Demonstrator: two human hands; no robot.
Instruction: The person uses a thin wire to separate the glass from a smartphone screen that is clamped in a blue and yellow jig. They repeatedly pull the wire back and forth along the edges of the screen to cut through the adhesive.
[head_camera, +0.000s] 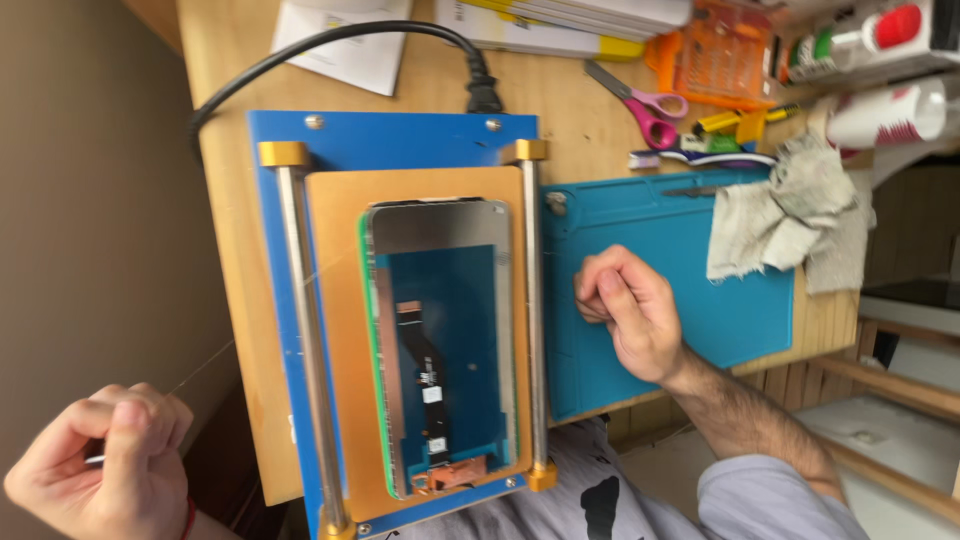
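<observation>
Left hand (100, 465), taut wire (250, 325), phone screen (440, 345)

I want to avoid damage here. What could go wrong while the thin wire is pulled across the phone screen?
The wire between the left hand and right hand looks very thin; it may snap or cut the fingers. It could also catch the flat cable on the phone screen.

Grey-backed phone screen (440, 340) face-down on blue heating plate (400, 140); white bottles (880, 110) top right.
</observation>
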